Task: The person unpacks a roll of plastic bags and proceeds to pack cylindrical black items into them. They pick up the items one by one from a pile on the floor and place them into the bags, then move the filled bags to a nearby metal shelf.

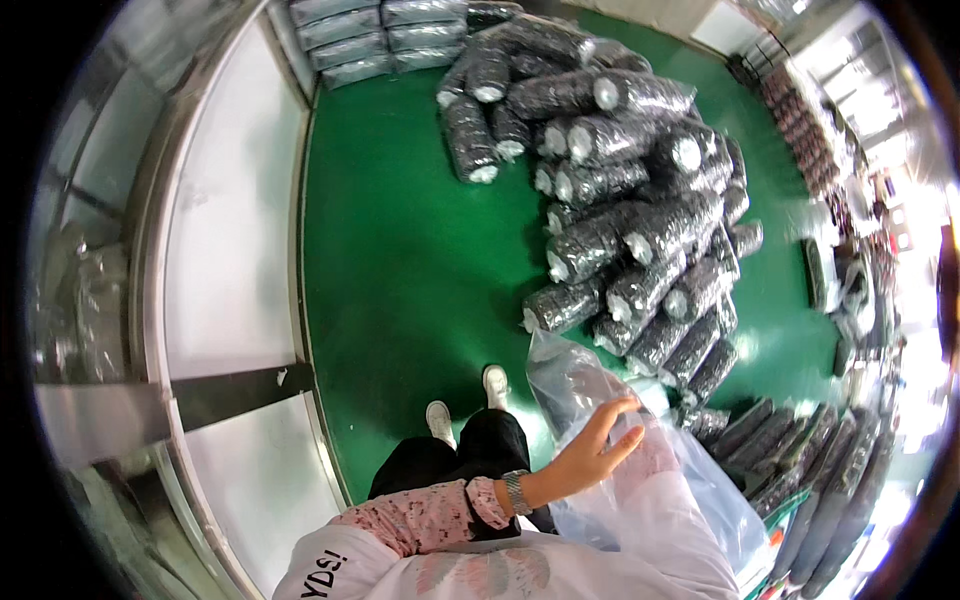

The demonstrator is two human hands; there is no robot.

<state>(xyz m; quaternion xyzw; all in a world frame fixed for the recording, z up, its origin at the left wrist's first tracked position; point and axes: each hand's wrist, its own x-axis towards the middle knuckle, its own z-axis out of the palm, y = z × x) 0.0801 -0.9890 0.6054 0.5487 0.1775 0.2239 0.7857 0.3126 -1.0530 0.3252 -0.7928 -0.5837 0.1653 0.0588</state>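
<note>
My left hand (585, 465), with a metal-band watch at the wrist, reaches across my body. Its thumb and fingers are spread beside my right sleeve, over a clear plastic bag (712, 487). My right forearm in its pink sleeve runs into or behind this plastic. The right hand is hidden or blurred by the film, so what it touches cannot be told. The bag's far end (559, 360) spreads over the floor, near a heap of dark rolls wrapped in clear film (645, 232). The rolls have whitish gathered ends.
White panels in a metal frame (232, 217) stand along the left. Silvery wrapped packs (424, 34) are stacked at the far left. Long dark wrapped rolls (840, 480) lie at lower right, and more stacked goods (802, 127) stand at far right. The floor (397, 247) is green.
</note>
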